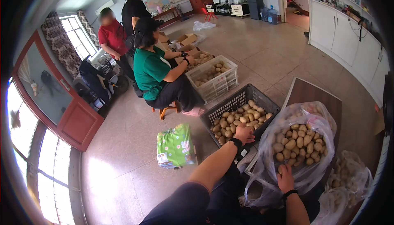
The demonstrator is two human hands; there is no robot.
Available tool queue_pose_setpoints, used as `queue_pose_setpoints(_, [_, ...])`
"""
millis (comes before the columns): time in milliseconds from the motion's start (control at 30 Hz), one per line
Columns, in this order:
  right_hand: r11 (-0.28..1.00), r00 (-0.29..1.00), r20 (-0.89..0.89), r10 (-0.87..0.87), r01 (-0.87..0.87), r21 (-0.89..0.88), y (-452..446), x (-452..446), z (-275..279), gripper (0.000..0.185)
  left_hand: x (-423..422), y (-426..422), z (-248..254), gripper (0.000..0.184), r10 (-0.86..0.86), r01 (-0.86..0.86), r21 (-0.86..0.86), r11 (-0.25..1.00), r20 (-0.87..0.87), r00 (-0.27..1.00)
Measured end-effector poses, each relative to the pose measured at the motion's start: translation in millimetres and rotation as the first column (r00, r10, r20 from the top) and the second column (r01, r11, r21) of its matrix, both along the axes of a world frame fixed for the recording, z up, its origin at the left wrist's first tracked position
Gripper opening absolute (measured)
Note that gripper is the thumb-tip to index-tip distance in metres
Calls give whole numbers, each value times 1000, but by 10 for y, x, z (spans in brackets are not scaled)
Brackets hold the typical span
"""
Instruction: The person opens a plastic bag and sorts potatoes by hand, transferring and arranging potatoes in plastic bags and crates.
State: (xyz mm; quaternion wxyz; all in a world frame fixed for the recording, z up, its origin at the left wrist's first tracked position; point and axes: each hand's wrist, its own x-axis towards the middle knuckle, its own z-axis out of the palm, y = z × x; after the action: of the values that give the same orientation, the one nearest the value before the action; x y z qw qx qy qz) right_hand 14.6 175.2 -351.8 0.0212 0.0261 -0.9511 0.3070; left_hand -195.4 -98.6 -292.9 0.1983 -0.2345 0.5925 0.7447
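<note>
My left hand (pixel 245 134) is over the near side of a black plastic crate (pixel 208 121) holding many potatoes (pixel 232 120). Its fingers curl downward, and what they hold, if anything, is hidden. At the near edge of a clear plastic bag (pixel 267 147), my right hand (pixel 286 180) has its fingers closed round a potato (pixel 281 169). More potatoes (pixel 301 141) fill the opened bag, which rests on a dark brown board (pixel 314 95). Both wrists wear dark bands.
A white crate of potatoes (pixel 223 81) stands beyond the black one, beside a seated person in green (pixel 152 67). Two more people stand behind. A green package (pixel 176 146) lies on the floor at left. Another bag of potatoes (pixel 349 175) sits at right.
</note>
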Motion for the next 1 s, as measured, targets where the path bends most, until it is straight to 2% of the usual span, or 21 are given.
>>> queue_pose_setpoints(200, [1000, 997, 77, -5, 3, 18, -10, 5, 34, 45, -9, 0, -27, 70, -53, 53, -6, 999, -6, 999])
queue_pose_setpoints(667, [1000, 1000, -5, -19, 19, 15, 3, 3, -54, 44, -28, -17, -88, 70, -72, 73, 38, 997, -15, 997])
queue_pose_setpoints(733, [1000, 1000, -4, -23, 23, 11, 0, 0, -58, 44, -22, -2, -81, 68, -26, 25, 26, 999, 7, 1000])
queue_pose_setpoints(1000, [1000, 1000, -2, -8, 8, 13, 5, -3, -38, 45, 8, -28, -7, 59, -52, 53, 37, 998, -15, 999])
